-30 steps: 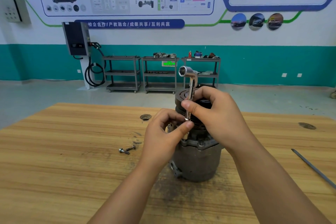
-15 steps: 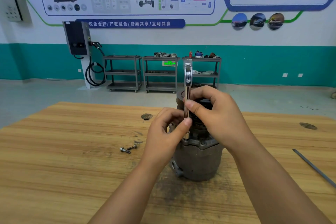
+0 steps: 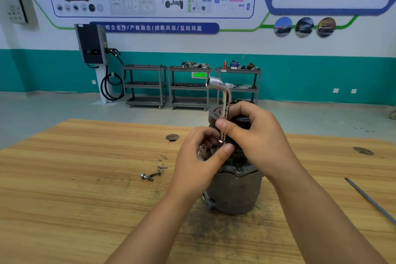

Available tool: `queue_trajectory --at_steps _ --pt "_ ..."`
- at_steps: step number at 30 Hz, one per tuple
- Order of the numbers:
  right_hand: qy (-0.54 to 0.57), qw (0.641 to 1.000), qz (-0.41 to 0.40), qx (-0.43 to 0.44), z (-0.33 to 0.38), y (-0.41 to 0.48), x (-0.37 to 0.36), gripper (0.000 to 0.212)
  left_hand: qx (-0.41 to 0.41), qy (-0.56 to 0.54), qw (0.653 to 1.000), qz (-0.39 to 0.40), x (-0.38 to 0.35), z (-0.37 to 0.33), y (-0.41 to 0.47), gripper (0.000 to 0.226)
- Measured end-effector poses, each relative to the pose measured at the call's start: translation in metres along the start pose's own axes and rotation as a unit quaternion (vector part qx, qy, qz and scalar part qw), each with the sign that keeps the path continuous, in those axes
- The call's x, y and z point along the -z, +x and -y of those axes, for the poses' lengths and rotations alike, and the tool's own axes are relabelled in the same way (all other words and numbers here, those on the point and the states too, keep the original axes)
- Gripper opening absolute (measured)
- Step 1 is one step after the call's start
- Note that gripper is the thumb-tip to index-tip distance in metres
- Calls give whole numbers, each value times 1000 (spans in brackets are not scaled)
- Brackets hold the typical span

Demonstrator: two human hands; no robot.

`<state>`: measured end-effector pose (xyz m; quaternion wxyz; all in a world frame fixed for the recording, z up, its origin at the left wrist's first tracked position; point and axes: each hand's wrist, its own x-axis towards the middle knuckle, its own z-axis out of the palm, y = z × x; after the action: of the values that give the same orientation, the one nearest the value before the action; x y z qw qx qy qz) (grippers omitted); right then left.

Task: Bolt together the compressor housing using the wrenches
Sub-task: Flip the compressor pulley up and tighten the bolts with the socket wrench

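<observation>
A grey metal compressor housing [image 3: 234,193] stands upright on the wooden table [image 3: 85,188], its black pulley end on top. An L-shaped socket wrench [image 3: 225,100] stands vertical over the housing's near flange, its bent socket head pointing left at the top. My right hand [image 3: 255,135] grips the wrench's shaft between thumb and fingers. My left hand [image 3: 201,158] pinches the shaft's lower end, just above the flange. The wrench's bottom tip and what it sits on are hidden by my fingers. Two loose bolts [image 3: 150,175] lie on the table left of the housing.
A thin grey metal rod [image 3: 370,200] lies at the table's right edge. Round holes [image 3: 172,137] mark the tabletop at the back. Beyond the table are grey shelf carts [image 3: 188,88] and a wall charger [image 3: 92,44].
The wrench has turned about its upright shaft: its socket head faced left, then edge-on, and now points left again. Both hands stay on the shaft; the housing has not moved.
</observation>
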<state>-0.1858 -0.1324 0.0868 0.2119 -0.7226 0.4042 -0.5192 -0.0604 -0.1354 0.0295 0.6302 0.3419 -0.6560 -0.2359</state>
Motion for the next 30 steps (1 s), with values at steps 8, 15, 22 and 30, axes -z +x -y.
queue_trajectory --at_steps 8,15,22,30 --pt "-14 1000 21 5 -1 1 0 17 16 -11 999 -38 -1 4 -2 7" --pt "-21 1000 -13 11 1 0 -4 9 7 -16 999 -49 -4 3 -8 8" --pt "-26 999 -1 22 4 -1 -3 8 36 -38 996 -75 -7 4 -9 4" --pt "-22 999 39 22 1 -1 1 24 47 -33 996 -71 -9 3 -12 7"
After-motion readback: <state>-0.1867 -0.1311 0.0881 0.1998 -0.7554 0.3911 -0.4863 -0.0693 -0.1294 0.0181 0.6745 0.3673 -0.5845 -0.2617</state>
